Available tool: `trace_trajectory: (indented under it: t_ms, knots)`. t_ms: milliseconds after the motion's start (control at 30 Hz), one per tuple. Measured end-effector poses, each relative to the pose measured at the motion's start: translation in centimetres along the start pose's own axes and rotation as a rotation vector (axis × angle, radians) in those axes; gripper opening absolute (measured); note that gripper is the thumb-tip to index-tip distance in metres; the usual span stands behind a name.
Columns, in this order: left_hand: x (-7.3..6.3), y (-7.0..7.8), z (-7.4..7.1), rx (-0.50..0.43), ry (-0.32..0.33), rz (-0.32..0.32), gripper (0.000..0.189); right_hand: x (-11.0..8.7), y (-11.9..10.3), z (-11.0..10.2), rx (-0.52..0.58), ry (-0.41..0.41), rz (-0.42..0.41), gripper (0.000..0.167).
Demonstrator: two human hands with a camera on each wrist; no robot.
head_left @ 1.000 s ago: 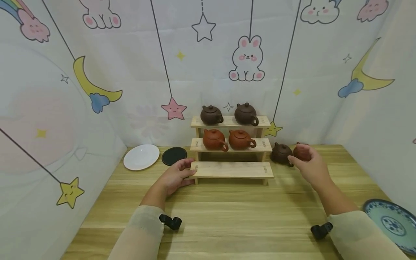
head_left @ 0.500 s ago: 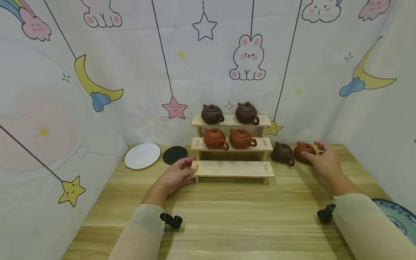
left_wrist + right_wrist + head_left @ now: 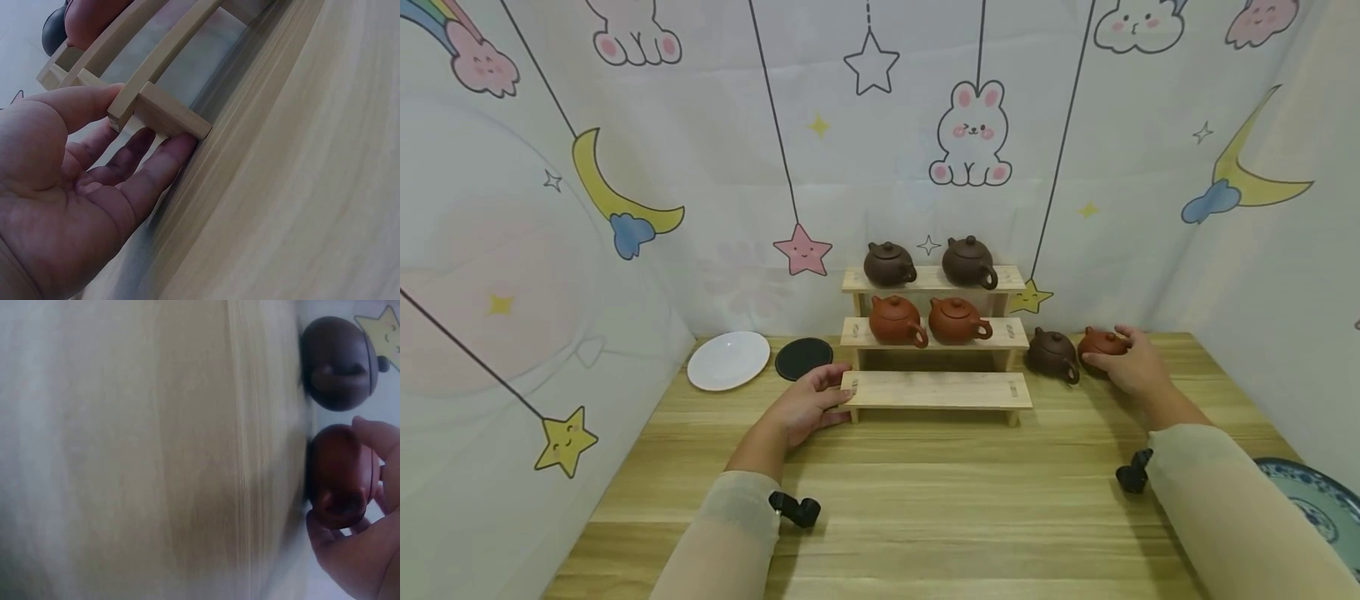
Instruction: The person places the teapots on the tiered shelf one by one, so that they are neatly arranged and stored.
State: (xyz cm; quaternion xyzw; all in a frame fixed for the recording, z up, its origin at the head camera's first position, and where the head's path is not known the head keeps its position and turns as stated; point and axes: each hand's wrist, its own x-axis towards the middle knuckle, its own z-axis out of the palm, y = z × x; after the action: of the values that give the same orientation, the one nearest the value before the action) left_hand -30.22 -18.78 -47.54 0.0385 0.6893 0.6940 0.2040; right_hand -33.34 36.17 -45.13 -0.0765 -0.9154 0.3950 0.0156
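Observation:
My left hand holds the left end of a three-tier wooden display stand. In the left wrist view its thumb lies on the lowest board's end and fingers reach the short leg. At the stand's right, my right hand grips a reddish-brown teapot standing on the table, thumb on one side and fingers round the other. Beside that pot sits a dark brown teapot. Two orange-red teapots, one on the left, occupy the middle tier. Two dark teapots, one at right, stand on top.
Left of the stand lie a white plate and a black round coaster-like disc. A blue-patterned plate is partly behind the right sleeve. A printed cloth hangs at the back and sides of the wooden table.
My right hand moved right from in front of the dark teapot, then came in and took hold of the reddish teapot. The left hand keeps its place on the stand.

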Motion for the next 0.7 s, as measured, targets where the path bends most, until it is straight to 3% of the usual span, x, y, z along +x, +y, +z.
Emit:
trace_trajectory:
  t_ms: [500, 700]
  knots:
    - [-0.05, 0.0, 0.13, -0.01, 0.001, 0.006, 0.063, 0.03, 0.3, 0.29, 0.007, 0.031, -0.007, 0.091]
    - [0.0, -0.08, 0.03, -0.007, -0.002, 0.007, 0.063, -0.72, 0.05, -0.19, 0.076, 0.024, 0.005, 0.094]
